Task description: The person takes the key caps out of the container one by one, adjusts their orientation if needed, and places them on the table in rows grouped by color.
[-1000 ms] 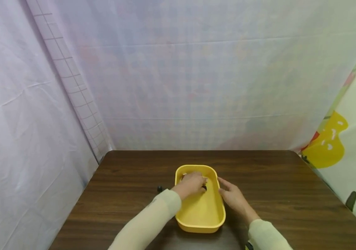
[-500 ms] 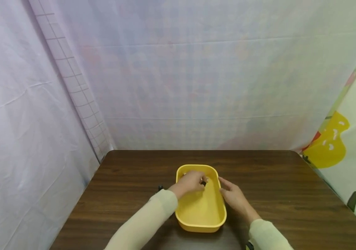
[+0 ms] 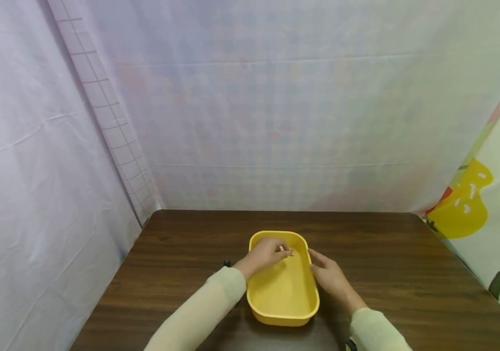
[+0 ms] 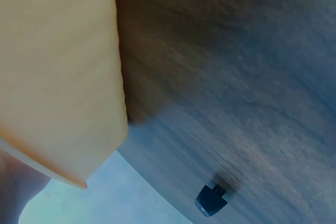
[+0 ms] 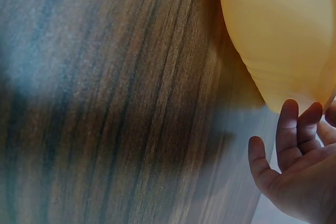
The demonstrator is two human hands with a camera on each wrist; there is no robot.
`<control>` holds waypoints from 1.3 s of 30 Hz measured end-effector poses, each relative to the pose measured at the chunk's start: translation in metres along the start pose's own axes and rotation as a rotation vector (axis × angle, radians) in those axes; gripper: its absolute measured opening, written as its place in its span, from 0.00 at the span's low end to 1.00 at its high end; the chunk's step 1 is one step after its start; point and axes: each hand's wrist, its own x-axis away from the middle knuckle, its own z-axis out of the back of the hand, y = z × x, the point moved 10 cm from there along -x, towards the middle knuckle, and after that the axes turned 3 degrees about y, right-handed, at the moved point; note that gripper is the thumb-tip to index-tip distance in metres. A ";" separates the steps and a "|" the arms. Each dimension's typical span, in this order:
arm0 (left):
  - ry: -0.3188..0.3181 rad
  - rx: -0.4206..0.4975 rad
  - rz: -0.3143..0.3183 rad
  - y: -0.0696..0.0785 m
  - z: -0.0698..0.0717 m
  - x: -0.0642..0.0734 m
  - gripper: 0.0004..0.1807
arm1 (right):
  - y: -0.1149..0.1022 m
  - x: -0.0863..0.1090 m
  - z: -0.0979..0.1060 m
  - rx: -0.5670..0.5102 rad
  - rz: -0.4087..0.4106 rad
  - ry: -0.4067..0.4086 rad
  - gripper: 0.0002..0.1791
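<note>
- A small pale piece [image 3: 291,252] is seen on the floor of the yellow tray [image 3: 282,321], toward its far end and off to the right of its middle.
- The piece is placed just beyond the fingertips of the left hand [image 3: 266,253], on their right side, between them and the tray's right wall.
- The left hand is reached in over the left wall, with its fingers bent; whether the piece is pinched or only touched cannot be told.
- The right hand [image 3: 330,278] is laid against the outside of the right wall, near its rim, with fingers loosely extended and nothing clasped.
- The piece is therefore more closely approached by the left hand, while the right hand is separated from it by that wall.
- The tray's long axis is pointed away from the person; the piece's own axis is too small to be made out.
- On the brown table [image 3: 166,273], left of the tray, a black knob [image 4: 211,201] is seen, untouched.
</note>
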 end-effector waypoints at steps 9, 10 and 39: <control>0.008 0.021 0.033 0.003 0.003 0.001 0.05 | -0.001 0.003 -0.001 -0.022 -0.007 -0.009 0.29; 0.013 0.018 0.038 0.003 0.004 0.001 0.05 | -0.001 0.002 -0.001 -0.022 -0.008 -0.009 0.29; 0.205 0.277 0.188 -0.036 0.064 0.025 0.12 | 0.001 0.001 -0.003 -0.014 -0.029 -0.021 0.29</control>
